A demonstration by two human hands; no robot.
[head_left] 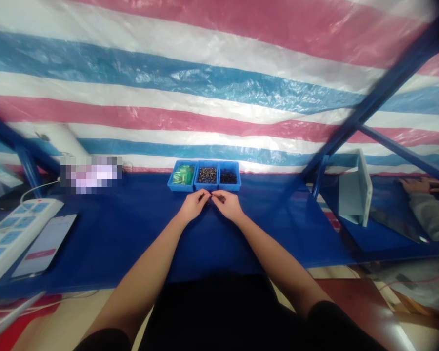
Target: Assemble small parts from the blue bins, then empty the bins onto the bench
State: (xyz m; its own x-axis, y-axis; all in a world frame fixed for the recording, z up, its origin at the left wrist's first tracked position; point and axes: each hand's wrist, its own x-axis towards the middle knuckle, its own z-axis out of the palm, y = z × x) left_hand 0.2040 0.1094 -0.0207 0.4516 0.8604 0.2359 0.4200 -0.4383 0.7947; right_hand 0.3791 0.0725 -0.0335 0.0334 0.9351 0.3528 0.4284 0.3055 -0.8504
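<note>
My left hand [193,204] and my right hand [227,204] meet over the blue table [131,229], just in front of three small blue bins. Both hands are closed in a pinch, fingertips touching around a tiny dark part [210,196] that is too small to name. The left bin [182,176] holds green pieces. In the middle bin [207,176] lie small dark and light bits, and black bits fill the right bin [229,177].
A white power strip [10,234] and a phone [46,243] lie at the table's left edge. Blue frame bars [373,107] rise at right beside a grey panel [354,187]. Another person's hand and sleeve [429,209] rest at far right. A striped tarp [205,83] hangs behind.
</note>
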